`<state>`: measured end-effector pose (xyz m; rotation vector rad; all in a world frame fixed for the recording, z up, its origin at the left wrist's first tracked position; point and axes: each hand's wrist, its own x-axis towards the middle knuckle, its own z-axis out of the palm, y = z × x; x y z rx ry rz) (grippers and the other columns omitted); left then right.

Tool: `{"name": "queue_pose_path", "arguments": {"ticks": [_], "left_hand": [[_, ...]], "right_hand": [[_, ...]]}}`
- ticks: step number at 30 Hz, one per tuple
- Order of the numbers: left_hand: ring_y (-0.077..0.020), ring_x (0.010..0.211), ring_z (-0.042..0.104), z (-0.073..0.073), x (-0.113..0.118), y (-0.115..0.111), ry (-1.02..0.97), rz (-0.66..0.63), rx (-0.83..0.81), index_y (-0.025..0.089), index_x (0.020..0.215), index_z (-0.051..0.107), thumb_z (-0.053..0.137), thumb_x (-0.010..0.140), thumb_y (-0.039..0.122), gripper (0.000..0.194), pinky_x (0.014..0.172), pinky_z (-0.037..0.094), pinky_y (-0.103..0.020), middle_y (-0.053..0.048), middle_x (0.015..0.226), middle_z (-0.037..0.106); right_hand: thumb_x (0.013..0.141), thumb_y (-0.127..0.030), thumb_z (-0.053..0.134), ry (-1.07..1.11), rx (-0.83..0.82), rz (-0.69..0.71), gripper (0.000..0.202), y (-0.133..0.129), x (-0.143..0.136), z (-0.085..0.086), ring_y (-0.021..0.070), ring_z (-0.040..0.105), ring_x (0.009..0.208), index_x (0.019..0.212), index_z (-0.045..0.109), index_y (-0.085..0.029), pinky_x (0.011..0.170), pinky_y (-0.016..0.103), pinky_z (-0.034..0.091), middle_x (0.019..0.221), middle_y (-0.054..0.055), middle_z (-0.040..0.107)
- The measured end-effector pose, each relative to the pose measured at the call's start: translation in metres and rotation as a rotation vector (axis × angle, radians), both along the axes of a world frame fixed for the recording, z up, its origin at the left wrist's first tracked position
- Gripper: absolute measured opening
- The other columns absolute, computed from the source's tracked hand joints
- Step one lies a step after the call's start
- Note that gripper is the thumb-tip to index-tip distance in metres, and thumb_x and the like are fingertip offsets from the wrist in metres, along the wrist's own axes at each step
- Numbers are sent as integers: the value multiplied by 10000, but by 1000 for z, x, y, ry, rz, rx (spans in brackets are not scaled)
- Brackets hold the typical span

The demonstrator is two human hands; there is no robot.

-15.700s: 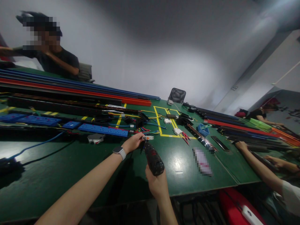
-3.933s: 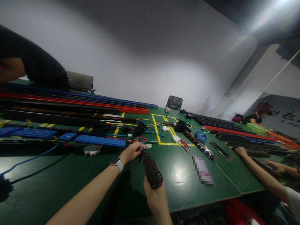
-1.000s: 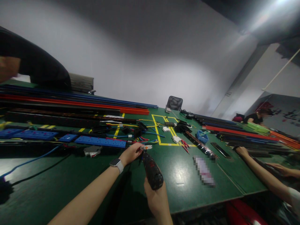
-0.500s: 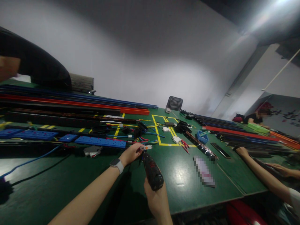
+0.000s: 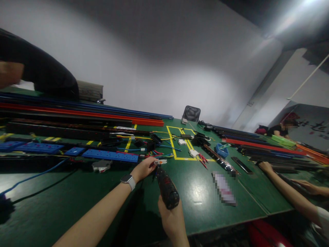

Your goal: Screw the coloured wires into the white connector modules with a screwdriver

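My right hand (image 5: pixel 171 218) is wrapped round the handle of a black cordless power screwdriver (image 5: pixel 167 188). The tool's front end points away from me, up against a small white module with an orange part (image 5: pixel 162 161). My left hand (image 5: pixel 144 169), with a watch on the wrist, pinches that module at its left end. The tip of the bit is too small to make out. Just behind lie loose coloured wires (image 5: pixel 160 153) and a blue socket strip (image 5: pixel 110 155). Left of my left hand, a grey-white module (image 5: pixel 101 166) rests on the green table (image 5: pixel 197 212).
Long red profiles (image 5: pixel 147 121) and blue profiles (image 5: pixel 128 111) lie along the back left. Red-handled pliers (image 5: pixel 203 159), a blue bin (image 5: pixel 221 150) and a blurred-out flat item (image 5: pixel 223 188) are to the right. A co-worker's arm (image 5: pixel 290 192) reaches in at right; another person's dark sleeve (image 5: pixel 41 68) is at upper left.
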<state>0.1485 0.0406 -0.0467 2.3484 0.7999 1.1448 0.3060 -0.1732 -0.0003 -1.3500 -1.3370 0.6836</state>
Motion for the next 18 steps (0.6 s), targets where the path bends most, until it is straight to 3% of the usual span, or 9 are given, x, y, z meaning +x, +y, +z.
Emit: {"name": "queue_pose_path", "arguments": {"ticks": [9, 15, 18], "left_hand": [[-207, 1075, 668, -1, 0, 0, 13, 12, 8, 241, 1170, 663, 526, 971, 273, 244, 997, 534, -359, -69, 1123, 713], [-208, 1064, 669, 1, 0, -2, 15, 18, 6, 240, 1151, 672, 527, 970, 271, 234, 990, 535, -355, -71, 1112, 716], [-209, 1079, 667, 1, 0, -1, 19, 17, 15, 237, 1168, 668, 527, 969, 267, 246, 1002, 529, -354, -73, 1129, 715]], "right_hand": [[846, -369, 708, 11, 22, 4, 520, -1, -1, 5, 277, 728, 978, 1335, 649, -201, 848, 346, 598, 1068, 79, 759], [873, -355, 681, 8, -1, 10, 486, -1, -1, 3, 280, 733, 938, 1331, 656, -195, 789, 332, 609, 897, 55, 765], [867, -345, 692, 4, 15, 7, 483, -1, -1, 2, 282, 735, 947, 1325, 665, -194, 811, 344, 610, 927, 62, 770]]}}
